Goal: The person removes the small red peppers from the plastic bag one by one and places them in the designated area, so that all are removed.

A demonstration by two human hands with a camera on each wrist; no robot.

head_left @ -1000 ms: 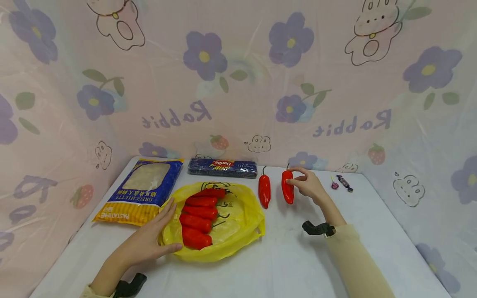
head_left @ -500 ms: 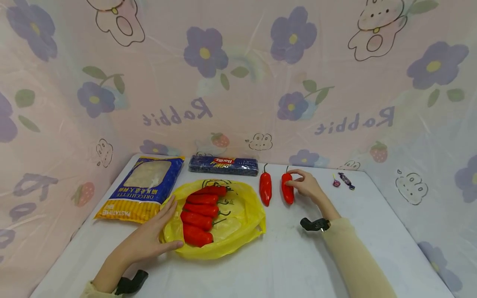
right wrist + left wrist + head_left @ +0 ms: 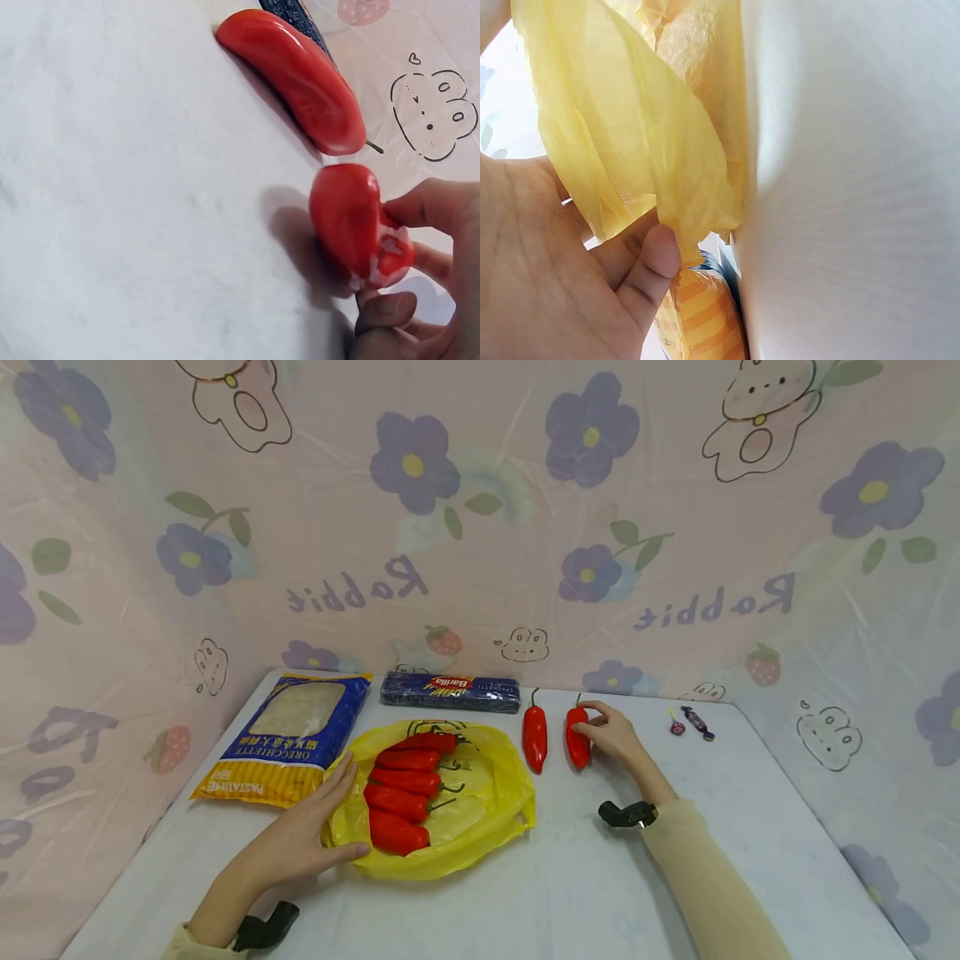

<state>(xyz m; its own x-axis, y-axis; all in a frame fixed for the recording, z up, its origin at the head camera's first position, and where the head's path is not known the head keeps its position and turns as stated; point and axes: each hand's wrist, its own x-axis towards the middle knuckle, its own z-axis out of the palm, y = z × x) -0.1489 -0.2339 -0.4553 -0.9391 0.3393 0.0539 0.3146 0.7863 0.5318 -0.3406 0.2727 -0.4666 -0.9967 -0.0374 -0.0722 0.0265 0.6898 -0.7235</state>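
My right hand (image 3: 609,732) pinches a red chili pepper (image 3: 577,745) between thumb and fingers. The right wrist view shows this pepper (image 3: 346,217) end-on, with a shadow on the table below it. Just left of it lies a second red chili pepper (image 3: 535,740), stem pointing away. My left hand (image 3: 300,839) rests against the left side of a yellow plastic bag (image 3: 480,827), fingers extended and thumb along the near rim. Several red chili peppers (image 3: 405,783) lie in a row inside the open bag. In the left wrist view, the yellow plastic (image 3: 660,142) partly covers the fingers.
Left of the bag lies a blue and yellow orecchiette pack (image 3: 288,739). A dark blue spaghetti pack (image 3: 450,692) lies behind it. Two small sweets, a lollipop (image 3: 677,725) and a wrapped candy (image 3: 697,724), sit at the right. Patterned curtains (image 3: 480,568) surround the white table (image 3: 570,893).
The right wrist has shifted slightly left, and the pinched pepper sits a touch closer to its neighbour. My left hand stays at the bag. The head view has tilted slightly.
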